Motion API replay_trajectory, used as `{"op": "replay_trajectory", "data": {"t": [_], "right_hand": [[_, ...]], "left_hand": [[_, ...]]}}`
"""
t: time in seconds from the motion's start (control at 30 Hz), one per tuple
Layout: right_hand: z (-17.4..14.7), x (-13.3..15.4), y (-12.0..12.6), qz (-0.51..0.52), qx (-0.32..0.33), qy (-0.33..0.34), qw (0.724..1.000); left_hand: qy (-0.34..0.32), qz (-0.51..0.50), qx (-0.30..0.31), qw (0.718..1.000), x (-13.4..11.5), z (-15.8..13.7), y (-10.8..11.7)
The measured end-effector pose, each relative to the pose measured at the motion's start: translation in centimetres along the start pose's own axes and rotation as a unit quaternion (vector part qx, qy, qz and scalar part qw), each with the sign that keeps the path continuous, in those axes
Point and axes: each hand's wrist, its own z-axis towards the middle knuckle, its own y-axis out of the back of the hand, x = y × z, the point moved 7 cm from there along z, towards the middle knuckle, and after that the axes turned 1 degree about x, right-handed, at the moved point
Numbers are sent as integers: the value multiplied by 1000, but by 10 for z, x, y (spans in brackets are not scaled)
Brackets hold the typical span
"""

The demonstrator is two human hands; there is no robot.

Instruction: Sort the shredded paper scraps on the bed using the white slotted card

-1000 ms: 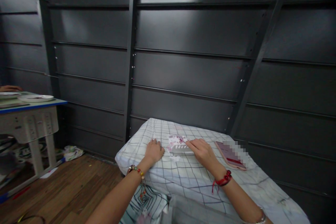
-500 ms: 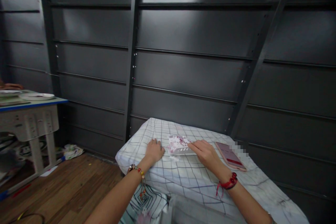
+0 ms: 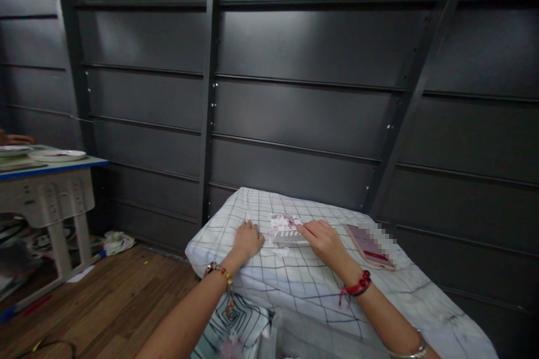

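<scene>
Pink-edged phone [image 3: 365,245] near right hand [image 3: 326,240].

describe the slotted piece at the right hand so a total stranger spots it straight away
Start at the dark panelled wall and drop to the checked cloth below. On it, between the left hand and the right hand, which holds one end, is the small pale slotted piece. Its row of slots sets it apart from the purple-and-white material behind it.
</scene>
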Motion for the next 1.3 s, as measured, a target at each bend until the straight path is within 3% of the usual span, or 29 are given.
{"op": "replay_trajectory", "data": {"t": [0.4,0.8,1.3], "right_hand": [[2,-1,2,1,0,-6,1000],[-9,-10,-9,-21,53,-26,998],[4,3,0,3,34,-3,999]], "left_hand": [[2,0,-3,1000,1,0,-1],[-6,-21,-5,1000,0,-1,2],[4,-3,-2,1000,1,-1,1]]}}
